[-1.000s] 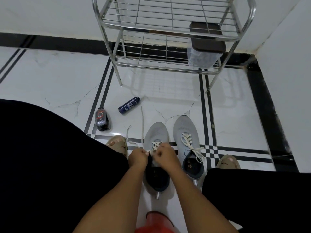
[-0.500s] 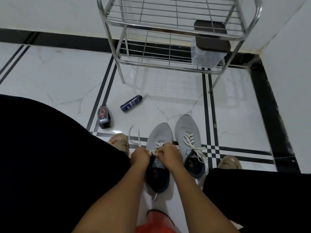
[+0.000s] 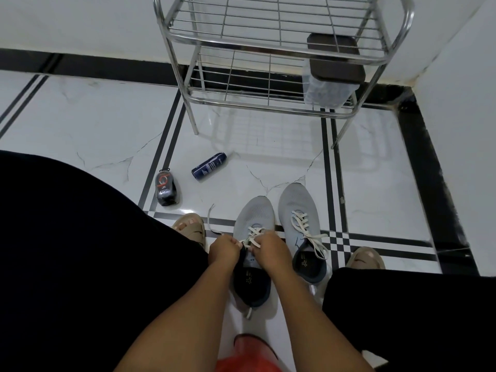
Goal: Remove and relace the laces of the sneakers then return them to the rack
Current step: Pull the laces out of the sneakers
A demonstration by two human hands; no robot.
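Polish bottle and spray can lying on floor. Left hand pinching lace at left sneaker; right hand pinching same lace. Right sneaker just beside, laced. Rack beyond.

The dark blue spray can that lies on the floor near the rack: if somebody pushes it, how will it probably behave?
The spray can lies on its side on the glossy tile floor, so it would probably roll if nudged across its length. Pushed end-on, it would more likely slide. It looks rigid, not floppy; its weight cannot be judged.
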